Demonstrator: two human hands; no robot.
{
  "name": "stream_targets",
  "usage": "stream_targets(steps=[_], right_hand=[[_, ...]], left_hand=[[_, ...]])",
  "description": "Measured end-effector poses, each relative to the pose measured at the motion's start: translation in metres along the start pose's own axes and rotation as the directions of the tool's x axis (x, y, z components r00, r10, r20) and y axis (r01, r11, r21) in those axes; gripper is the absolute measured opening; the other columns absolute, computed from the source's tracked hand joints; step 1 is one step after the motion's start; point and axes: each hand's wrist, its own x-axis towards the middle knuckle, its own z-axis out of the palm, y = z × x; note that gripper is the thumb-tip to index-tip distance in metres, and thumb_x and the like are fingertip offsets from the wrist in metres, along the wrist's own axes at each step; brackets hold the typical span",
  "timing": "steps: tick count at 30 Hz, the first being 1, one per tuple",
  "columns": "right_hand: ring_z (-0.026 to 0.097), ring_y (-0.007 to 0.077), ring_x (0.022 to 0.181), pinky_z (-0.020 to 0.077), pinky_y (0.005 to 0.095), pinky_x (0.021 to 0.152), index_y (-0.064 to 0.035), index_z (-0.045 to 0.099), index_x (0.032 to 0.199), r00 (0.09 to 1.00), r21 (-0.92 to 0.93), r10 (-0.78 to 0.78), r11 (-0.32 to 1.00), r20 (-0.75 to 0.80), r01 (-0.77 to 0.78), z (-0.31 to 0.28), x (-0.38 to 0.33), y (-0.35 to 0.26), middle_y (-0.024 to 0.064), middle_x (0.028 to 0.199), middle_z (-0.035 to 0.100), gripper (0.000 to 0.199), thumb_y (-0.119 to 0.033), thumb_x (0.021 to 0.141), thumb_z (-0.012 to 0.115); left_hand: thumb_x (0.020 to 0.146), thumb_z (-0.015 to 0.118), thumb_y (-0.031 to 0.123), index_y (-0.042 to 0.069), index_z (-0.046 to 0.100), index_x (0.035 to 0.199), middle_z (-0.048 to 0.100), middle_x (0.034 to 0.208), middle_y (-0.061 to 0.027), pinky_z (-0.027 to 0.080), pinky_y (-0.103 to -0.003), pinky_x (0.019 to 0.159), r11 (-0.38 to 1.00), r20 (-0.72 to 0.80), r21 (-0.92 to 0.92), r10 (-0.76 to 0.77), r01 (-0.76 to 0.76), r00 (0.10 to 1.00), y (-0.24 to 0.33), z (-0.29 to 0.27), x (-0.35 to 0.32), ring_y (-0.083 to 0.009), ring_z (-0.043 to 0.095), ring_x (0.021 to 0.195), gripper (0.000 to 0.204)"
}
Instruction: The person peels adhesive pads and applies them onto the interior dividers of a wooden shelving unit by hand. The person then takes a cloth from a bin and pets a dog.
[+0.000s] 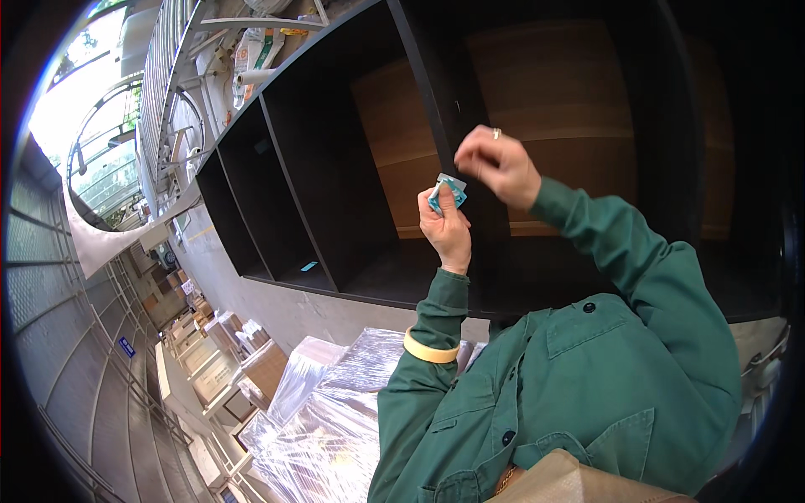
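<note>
My left hand point(447, 226) is closed on a small teal-and-white packet point(450, 193), thumb pressed over its face. Just right of it and a little higher, my right hand point(503, 168) is curled with its fingertips pinched together. Whatever that pinch may hold is too small to make out. Both hands are in front of a large black cabinet point(428, 92) with upright dividers and brown wood-grain back panels. In one compartment at the left lies a small teal piece point(309, 267). Around my left sleeve sits a pale yellow ring point(431, 347), like a tape roll.
Stacks wrapped in clear plastic film point(335, 419) stand close at the lower left. Cardboard boxes point(264, 373) line the floor beyond them. A ribbed metal wall point(101, 369) runs along the far left, and white metal frames point(172, 84) stand behind the cabinet.
</note>
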Motion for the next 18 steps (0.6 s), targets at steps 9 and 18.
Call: stream_targets(steps=[9,18], right_hand=[[0.046,0.0053,0.062,0.0407,0.0205,0.052,-0.0026,0.057,0.083,0.875,0.285,0.471,0.828,0.116,-0.483,0.016,-0.017,0.002,0.0007,0.078,0.052,0.018,-0.010,0.073,0.070],[0.057,0.0090,0.065,0.0484,0.0211,0.060,-0.0014,0.058,0.084,0.780,0.342,0.513,0.705,0.358,-0.621,0.002,-0.005,0.005,0.0024,0.072,0.058,0.016,-0.008,0.075,0.069]], left_hand=[[0.093,0.046,0.025,0.005,0.045,0.083,0.049,0.063,0.0013,0.029,-0.016,0.036,0.995,0.050,-0.099,0.018,-0.013,0.999,0.000,-0.004,0.000,-0.0011,0.039,0.043,0.023],[0.092,0.048,0.025,0.005,0.046,0.081,0.047,0.063,0.0023,0.027,-0.016,0.037,0.997,0.043,0.049,0.063,-0.065,0.997,-0.005,-0.004,0.001,-0.0006,0.036,0.044,0.023]])
